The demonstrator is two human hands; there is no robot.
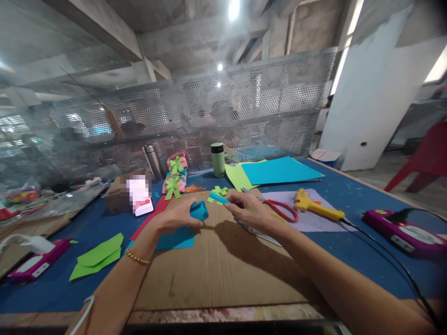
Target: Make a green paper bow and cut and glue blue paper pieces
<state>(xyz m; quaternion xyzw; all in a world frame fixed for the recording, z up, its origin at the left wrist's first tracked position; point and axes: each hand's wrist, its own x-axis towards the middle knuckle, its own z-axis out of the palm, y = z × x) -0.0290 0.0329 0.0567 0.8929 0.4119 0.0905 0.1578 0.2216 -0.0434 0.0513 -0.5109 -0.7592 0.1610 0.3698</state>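
Observation:
My left hand [178,215] is closed round a small blue folded-paper box [199,211], tilted with its opening facing partly up. Between the fingers and thumb of my right hand [246,207] is a narrow blue folded-paper piece [219,198]. Light green paper loops [220,190] show right behind that piece; whether they are joined to it I cannot tell. Both hands are above a brown cardboard sheet [195,279]. A flat blue paper [176,239] lies below my left hand. Red-handled scissors [284,211] lie just beyond my right wrist, partly hidden.
Pink boxes with green bows [173,184] stand at the back, near a steel flask [153,160] and a green bottle [218,160]. Blue sheets [282,170] lie behind a yellow glue gun [314,204]. Its cord trails past a purple power strip [405,232]. Green paper [98,256] lies left.

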